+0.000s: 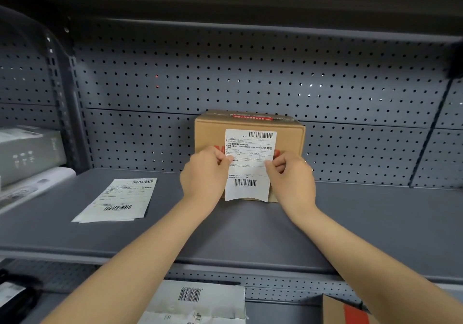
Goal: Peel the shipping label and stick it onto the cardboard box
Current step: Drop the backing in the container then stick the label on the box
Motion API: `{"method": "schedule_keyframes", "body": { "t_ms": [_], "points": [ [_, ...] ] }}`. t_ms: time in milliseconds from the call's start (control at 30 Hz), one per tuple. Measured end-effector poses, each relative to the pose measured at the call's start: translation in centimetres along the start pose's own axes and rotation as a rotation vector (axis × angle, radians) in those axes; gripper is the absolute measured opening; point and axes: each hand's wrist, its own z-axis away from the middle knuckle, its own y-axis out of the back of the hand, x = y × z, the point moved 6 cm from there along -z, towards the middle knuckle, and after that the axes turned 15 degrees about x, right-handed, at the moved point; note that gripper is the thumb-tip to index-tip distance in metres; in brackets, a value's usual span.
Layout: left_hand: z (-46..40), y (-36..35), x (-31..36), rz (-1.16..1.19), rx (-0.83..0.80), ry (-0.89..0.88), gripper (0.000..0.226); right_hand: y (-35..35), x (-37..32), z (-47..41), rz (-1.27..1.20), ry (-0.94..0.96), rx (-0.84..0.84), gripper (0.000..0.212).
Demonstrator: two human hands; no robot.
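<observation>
Grey shelf (350,223) — both hands (left (204,173), right (292,178)) pinch label (249,166) against box (210,130).

Shelf (363,223): bare right of the cardboard box (208,133), open to a reaching hand. Left half: a stack of label sheets (117,201) lies flat, well apart from the box, with bare shelf between. Far left: grey boxes (27,153) block the end. Pegboard back panel (200,73) closes the rear, just behind the box.
</observation>
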Motion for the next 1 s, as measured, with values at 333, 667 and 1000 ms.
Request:
{"method": "schedule_keyframes", "body": {
  "t_ms": [333, 667, 1000],
  "points": [
    [0.5, 1.8, 1.1, -0.121, 0.016, -0.401, 0.023, 1.0, -1.0, 0.2, 0.006, 0.227, -0.096, 0.019],
    [3.5, -0.6, -0.3, -0.755, -0.321, -1.154, 0.071, -0.3, -0.7, 2.5, 0.708, 1.136, -0.286, 0.061],
    [3.8, 0.6, 1.2, -0.7, -0.174, -1.193, 0.06, 1.3, -1.4, 2.5, 0.682, 1.109, -0.203, 0.057]
  ]
}}
